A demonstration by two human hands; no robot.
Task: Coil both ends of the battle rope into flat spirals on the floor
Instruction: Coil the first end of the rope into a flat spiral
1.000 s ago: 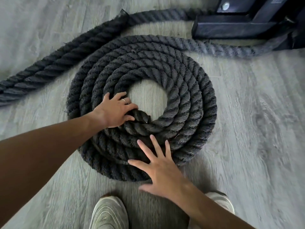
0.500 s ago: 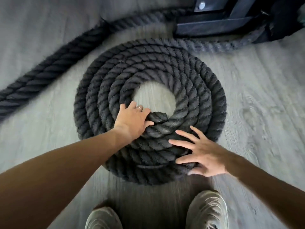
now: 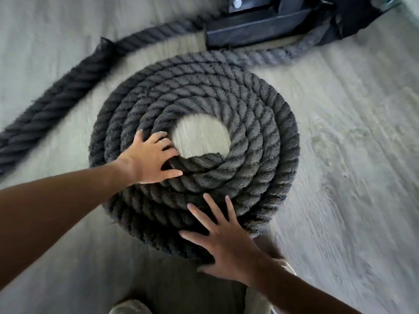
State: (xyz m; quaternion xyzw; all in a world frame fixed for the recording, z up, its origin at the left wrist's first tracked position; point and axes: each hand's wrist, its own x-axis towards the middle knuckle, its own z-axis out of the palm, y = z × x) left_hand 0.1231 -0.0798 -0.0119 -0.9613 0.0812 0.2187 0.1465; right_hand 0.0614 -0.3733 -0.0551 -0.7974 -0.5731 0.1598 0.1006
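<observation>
My left hand [image 3: 149, 158] has its fingers [image 3: 162, 138] curled over the innermost turn of the battle rope [image 3: 256, 141], thumb pinned against the cut end [image 3: 208, 158] where it tucks into the centre hole. My right hand [image 3: 229, 241] lies flat with its fingers [image 3: 209, 207] spread wide, holding nothing, the fingers lying on the nearest outer turns and the palm over the near edge of the coil. Under both hands the spiral [image 3: 275, 182] sits flat on the grey wood floor [image 3: 351, 177], several turns wound close together around a bare patch of boards. One coil looks essentially finished (I judge it only needs snugging). From its far edge the rope runs off toward the black metal anchor [image 3: 254, 30]. The other length [image 3: 56, 96] lies stretched out straight on the left, uncoiled, so as I read it about half the job remains. My shoes [image 3: 127, 308] show at the bottom edge.
</observation>
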